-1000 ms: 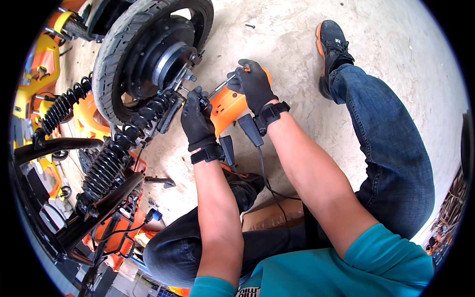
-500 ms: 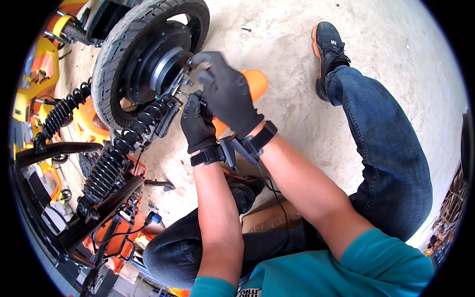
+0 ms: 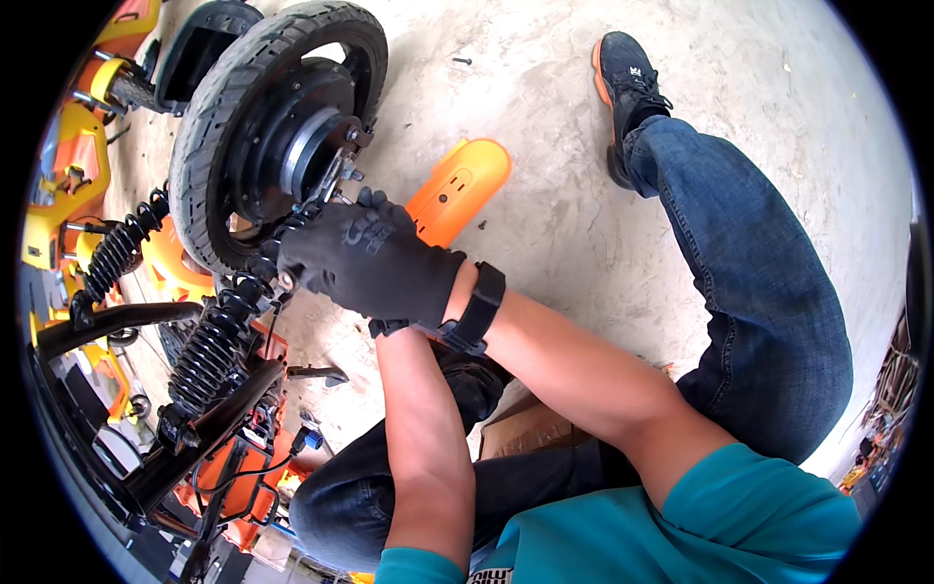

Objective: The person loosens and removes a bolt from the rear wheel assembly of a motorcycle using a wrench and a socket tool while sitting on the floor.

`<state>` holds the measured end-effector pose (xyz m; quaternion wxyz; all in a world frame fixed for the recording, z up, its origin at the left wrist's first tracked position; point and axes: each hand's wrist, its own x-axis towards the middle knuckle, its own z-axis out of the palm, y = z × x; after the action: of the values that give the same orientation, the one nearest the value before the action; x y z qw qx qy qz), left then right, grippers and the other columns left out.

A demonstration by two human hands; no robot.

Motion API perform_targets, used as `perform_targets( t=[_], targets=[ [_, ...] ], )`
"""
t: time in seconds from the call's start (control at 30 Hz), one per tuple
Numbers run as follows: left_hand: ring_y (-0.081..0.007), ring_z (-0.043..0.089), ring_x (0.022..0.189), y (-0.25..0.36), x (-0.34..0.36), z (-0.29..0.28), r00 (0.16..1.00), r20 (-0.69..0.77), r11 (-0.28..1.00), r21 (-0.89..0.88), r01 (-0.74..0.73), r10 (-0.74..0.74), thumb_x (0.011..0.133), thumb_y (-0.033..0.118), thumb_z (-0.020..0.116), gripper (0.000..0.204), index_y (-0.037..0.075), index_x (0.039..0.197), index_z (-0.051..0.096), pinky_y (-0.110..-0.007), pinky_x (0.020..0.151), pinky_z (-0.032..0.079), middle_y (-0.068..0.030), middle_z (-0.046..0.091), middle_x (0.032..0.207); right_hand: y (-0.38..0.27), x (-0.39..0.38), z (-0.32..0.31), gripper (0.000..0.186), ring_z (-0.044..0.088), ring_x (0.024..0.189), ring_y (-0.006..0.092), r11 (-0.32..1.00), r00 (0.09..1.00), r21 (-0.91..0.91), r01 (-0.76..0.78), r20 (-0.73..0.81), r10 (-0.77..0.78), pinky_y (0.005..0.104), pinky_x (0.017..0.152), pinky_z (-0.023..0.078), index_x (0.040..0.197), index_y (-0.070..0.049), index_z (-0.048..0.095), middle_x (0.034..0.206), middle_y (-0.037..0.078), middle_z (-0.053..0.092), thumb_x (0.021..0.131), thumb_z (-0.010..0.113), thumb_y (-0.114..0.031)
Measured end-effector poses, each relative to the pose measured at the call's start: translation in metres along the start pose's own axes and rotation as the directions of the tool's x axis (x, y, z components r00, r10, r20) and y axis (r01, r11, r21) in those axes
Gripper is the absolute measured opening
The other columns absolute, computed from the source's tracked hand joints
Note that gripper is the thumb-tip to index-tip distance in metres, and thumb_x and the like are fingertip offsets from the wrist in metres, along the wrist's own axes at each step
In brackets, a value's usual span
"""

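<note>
Your right hand [image 3: 365, 261] hides most of your left hand [image 3: 377, 202], next to the black spring [image 3: 216, 343]; can't tell if either's clamped on anything. Orange cover [image 3: 465, 187] lies nearby.

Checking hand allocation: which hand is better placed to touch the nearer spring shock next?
Right hand, likely: its fingers lie close to the nearer spring shock, while the left forearm leads beneath that hand.

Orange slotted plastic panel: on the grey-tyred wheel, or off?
Off: the panel lies on the pale floor beside the wheel; its near end is hidden.
</note>
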<state>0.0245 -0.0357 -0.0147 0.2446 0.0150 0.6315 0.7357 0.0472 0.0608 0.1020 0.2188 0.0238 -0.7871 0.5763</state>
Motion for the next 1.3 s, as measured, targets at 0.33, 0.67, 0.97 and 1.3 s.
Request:
perform_targets(
  t=[0.33, 0.67, 0.97, 1.3],
  targets=[
    [-0.0106, 0.051, 0.070, -0.005, -0.004, -0.010, 0.921, -0.123, 0.859, -0.423, 0.289, -0.370, 0.097, 0.029, 0.057, 0.031, 0.005, 0.114, 0.063, -0.026, 0.070, 0.046, 0.0012, 0.054, 0.077, 0.137, -0.076, -0.043, 0.026, 0.061, 0.078, 0.0375, 0.709, 0.750, -0.255, -0.658, -0.134, 0.648, 0.0462, 0.069, 0.048, 0.081, -0.002, 0.058, 0.077, 0.018, 0.062, 0.087, 0.057, -0.027],
    [-0.0104, 0.060, 0.075, 0.002, -0.002, 0.008, 0.977, -0.056, 0.977, 0.036, 0.209, -0.207, 0.094, 0.011, 0.057, 0.020, 0.001, 0.111, 0.064, -0.022, 0.070, 0.050, -0.0045, 0.065, 0.089, 0.126, -0.064, -0.035, 0.038, 0.065, 0.081, 0.0274, 0.554, 0.554, 0.060, -0.830, 0.199, 0.808, 0.0397, 0.075, 0.052, 0.093, -0.002, 0.060, 0.079, 0.017, 0.065, 0.092, 0.055, -0.039],
    [-0.0120, 0.058, 0.079, 0.087, -0.030, -0.004, 0.980, 0.134, 0.964, 0.242, 0.111, -0.146, 0.093, 0.009, 0.053, 0.020, -0.003, 0.103, 0.065, -0.025, 0.074, 0.047, -0.0050, 0.065, 0.090, 0.078, -0.060, -0.012, 0.034, 0.052, 0.056, 0.0062, -0.080, 0.508, 0.637, -0.767, 0.678, 0.531, 0.0189, 0.048, 0.043, 0.105, -0.009, 0.061, 0.077, 0.002, 0.061, 0.099, 0.050, -0.040],
    [-0.0158, 0.061, 0.090, 0.242, -0.096, -0.025, 0.903, -0.062, 0.724, 0.576, 0.380, -0.425, 0.093, 0.028, 0.059, 0.037, 0.004, 0.121, 0.059, -0.029, 0.083, 0.049, -0.0055, 0.062, 0.105, 0.098, -0.061, 0.026, 0.011, 0.052, 0.065, 0.0091, -0.273, 0.600, 0.875, -0.400, 0.475, 0.644, 0.0215, 0.058, 0.047, 0.097, -0.005, 0.059, 0.078, 0.004, 0.056, 0.094, 0.060, -0.015]
  ],
)
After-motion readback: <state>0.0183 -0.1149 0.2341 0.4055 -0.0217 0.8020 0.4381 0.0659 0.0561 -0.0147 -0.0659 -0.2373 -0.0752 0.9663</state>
